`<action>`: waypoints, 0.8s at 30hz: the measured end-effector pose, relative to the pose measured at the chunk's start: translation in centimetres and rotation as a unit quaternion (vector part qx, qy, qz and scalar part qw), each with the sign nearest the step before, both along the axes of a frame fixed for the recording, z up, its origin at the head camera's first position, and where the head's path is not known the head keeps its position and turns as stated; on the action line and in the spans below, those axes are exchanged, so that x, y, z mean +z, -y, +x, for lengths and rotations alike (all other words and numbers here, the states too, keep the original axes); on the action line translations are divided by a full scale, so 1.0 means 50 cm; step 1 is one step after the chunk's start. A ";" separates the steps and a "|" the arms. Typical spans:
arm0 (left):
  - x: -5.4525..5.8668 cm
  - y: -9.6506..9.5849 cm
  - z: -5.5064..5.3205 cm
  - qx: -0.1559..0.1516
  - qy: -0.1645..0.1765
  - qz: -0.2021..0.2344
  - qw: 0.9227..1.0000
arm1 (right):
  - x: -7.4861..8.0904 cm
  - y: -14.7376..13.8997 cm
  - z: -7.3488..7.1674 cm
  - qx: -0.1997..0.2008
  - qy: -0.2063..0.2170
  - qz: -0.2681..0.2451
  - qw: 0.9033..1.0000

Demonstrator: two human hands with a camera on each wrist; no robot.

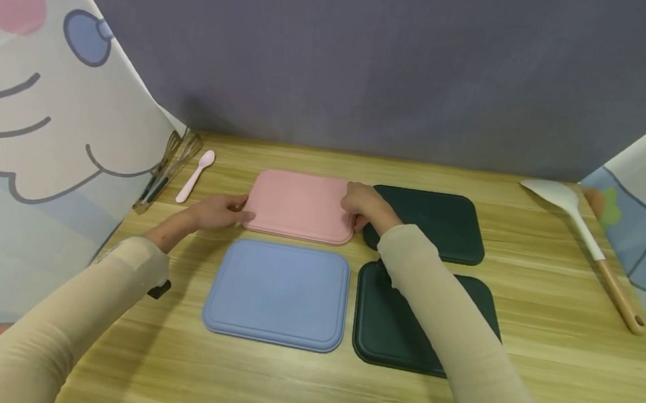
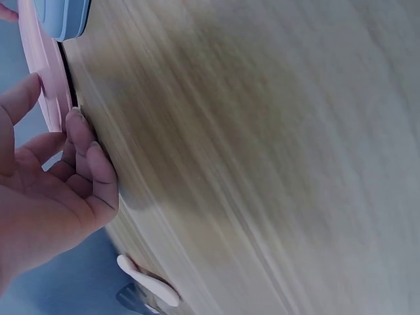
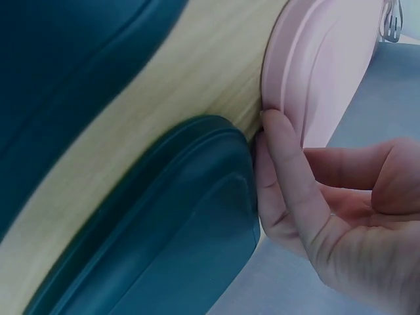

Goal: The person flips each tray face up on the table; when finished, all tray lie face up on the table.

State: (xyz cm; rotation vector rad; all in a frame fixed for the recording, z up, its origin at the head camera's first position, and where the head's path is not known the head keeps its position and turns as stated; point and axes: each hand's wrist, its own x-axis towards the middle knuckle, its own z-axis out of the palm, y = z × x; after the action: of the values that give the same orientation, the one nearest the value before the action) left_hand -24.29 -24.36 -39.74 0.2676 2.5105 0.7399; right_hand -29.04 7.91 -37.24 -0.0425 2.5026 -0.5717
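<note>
Left hand (image 1: pixel 217 211), thumb and fingers pinching the nine o'clock end of one pink rounded-rectangular plastic-looking board (image 1: pixel 295 205); right hand (image 1: pixel 365 204), pinching its three o'clock end. Board lies between the two, long axis nine to three, neither hand clearly nearer. At six o'clock, just beside: one blue board (image 1: pixel 277 295), similar shape. At three: one dark green board (image 1: pixel 433 223). At nine: one small pale-pink spoon (image 1: pixel 195 177).
</note>
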 end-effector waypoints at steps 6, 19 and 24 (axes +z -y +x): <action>0.000 0.003 0.002 0.021 0.017 0.021 0.999 | -0.003 -0.007 -0.002 0.024 -0.007 -0.002 1.000; 0.013 0.006 0.005 0.041 0.067 0.080 0.994 | 0.001 -0.017 0.007 0.022 -0.013 -0.027 0.999; 0.021 0.016 0.003 0.041 0.091 0.101 0.990 | -0.007 -0.017 0.010 0.008 -0.020 -0.047 0.999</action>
State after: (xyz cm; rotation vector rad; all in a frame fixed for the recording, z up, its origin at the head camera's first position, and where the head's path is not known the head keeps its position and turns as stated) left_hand -24.13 -25.14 -38.71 0.1596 2.2882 1.0063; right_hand -28.53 8.75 -37.57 -0.1112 2.5101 -0.6869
